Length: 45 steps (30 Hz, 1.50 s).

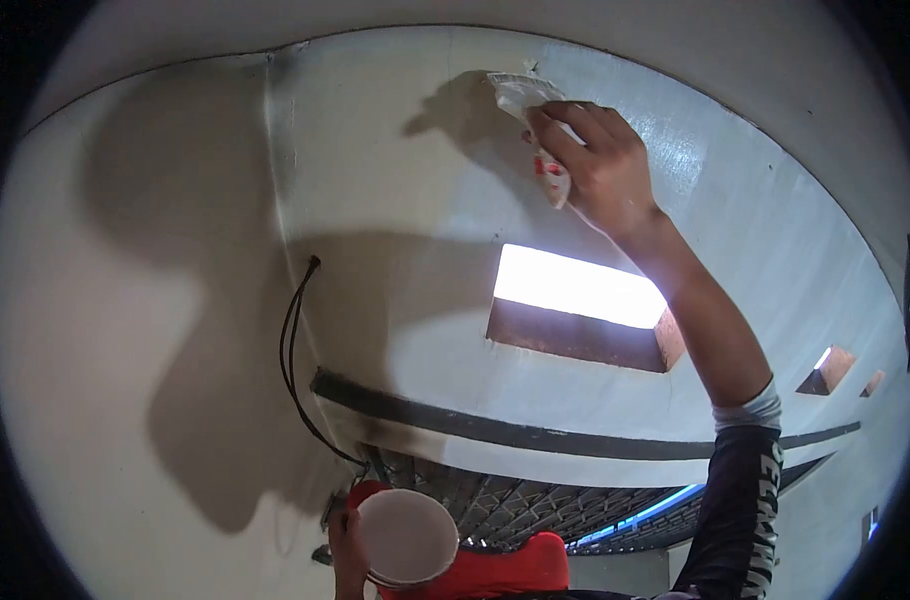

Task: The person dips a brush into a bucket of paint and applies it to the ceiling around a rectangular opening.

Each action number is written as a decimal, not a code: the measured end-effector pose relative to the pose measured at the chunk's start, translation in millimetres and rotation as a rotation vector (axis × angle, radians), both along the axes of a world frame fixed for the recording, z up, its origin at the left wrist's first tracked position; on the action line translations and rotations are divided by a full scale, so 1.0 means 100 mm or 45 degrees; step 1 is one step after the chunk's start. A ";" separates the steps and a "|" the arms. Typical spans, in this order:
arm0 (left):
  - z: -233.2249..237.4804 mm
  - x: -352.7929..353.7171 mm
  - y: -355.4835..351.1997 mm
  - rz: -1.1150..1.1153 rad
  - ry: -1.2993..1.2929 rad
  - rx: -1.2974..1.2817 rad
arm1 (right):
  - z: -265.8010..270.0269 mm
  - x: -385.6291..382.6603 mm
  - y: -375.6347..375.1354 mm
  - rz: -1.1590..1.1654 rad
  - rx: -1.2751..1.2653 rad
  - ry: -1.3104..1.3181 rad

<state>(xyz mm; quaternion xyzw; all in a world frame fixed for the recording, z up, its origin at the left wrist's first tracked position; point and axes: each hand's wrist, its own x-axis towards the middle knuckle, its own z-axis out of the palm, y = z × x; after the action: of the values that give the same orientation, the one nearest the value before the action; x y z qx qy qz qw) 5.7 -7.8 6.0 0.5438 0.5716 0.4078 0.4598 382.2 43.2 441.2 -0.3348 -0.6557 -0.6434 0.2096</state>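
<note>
My right hand (603, 165) is raised high against the pale wall, fingers closed round a paintbrush (552, 182). The brush's wide, whitish bristle end meets the wall near the ceiling line, and its handle hangs down with red marks on it. Low in the view, my left hand (349, 548) grips the side of a round paint bucket (410, 536), its pale opening facing me. Red material shows behind the bucket rim. Around the brush, the wall (665, 130) has a wet sheen to the right.
A bright rectangular wall opening (580, 287) lies below my right hand. Dark cables (293, 360) hang from a hole beside the wall corner. A dark ledge (495, 428) crosses above a metal lattice (515, 500). Red fabric (530, 570) sits at the bottom. Smaller openings (827, 370) are at right.
</note>
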 end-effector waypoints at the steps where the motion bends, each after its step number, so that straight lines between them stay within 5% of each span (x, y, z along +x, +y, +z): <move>1: 0.03 0.01 0.02 -0.005 0.013 -0.056 | 0.07 0.04 0.09 -0.005 0.010 -0.003; 7: -0.26 -0.02 0.10 0.009 -0.058 -0.051 | 0.27 0.08 0.41 -0.122 0.063 -0.219; 12: -0.10 0.01 0.07 -0.010 -0.056 -0.016 | -0.12 -0.08 0.31 -0.114 -0.285 0.115; 15: -0.10 0.02 0.05 -0.002 -0.044 0.024 | -0.14 -0.19 0.18 -0.150 -0.316 0.045; 22: -0.08 0.01 0.05 -0.016 -0.009 0.012 | 0.44 0.01 0.35 -0.264 0.042 -0.234; 31: -0.12 0.00 0.05 0.010 -0.043 -0.071 | -0.16 -0.28 0.17 -0.164 -0.379 0.005; 34: -0.40 -0.02 0.11 0.016 -0.121 -0.074 | 0.09 -0.24 0.25 -0.131 -0.124 -0.124; 38: -0.15 0.02 0.05 0.021 -0.027 -0.025 | 0.44 -0.11 0.46 -0.153 0.096 -0.223; 45: -0.06 0.01 0.05 0.009 -0.048 -0.026 | 0.01 -0.22 0.39 -0.166 -0.178 0.044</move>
<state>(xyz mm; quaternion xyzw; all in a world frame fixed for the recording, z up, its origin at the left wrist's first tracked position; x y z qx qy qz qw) 6.3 -2.8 0.4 0.5293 0.5687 0.4138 0.4746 359.9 81.8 442.6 -0.4017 -0.6720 -0.6025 0.1548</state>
